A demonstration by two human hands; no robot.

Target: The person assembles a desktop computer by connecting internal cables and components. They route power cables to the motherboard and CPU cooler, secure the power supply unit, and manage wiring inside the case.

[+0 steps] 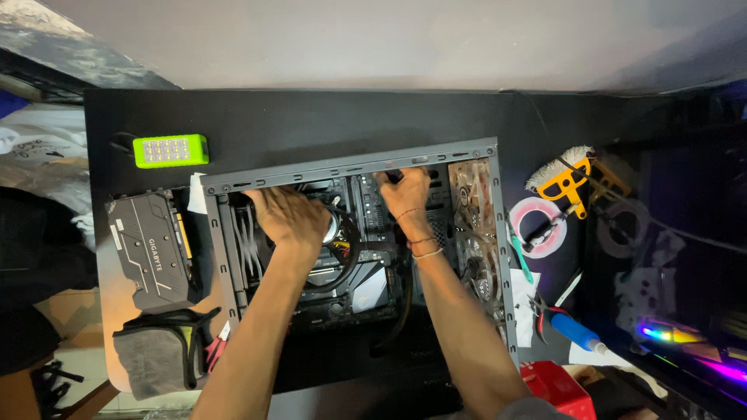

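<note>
An open grey computer case (350, 168) lies on its side on a black table. My left hand (289, 216) reaches inside it and rests over the round cooler (339, 230) with black tubes on the mainboard; what the fingers grip is hidden. Deeper in, near the case's far wall, my right hand (406, 194) has its fingers curled around a small dark part (394, 176). Thin bands circle my right wrist.
A black graphics card (152, 250) lies left of the case, with a grey cloth (156, 354) below it and a bright green light block (170, 150) above. To the right are a pink tape roll (537, 227), a yellow brush (569, 180), pliers (541, 315), a blue-handled tool (577, 331) and a red box (559, 385).
</note>
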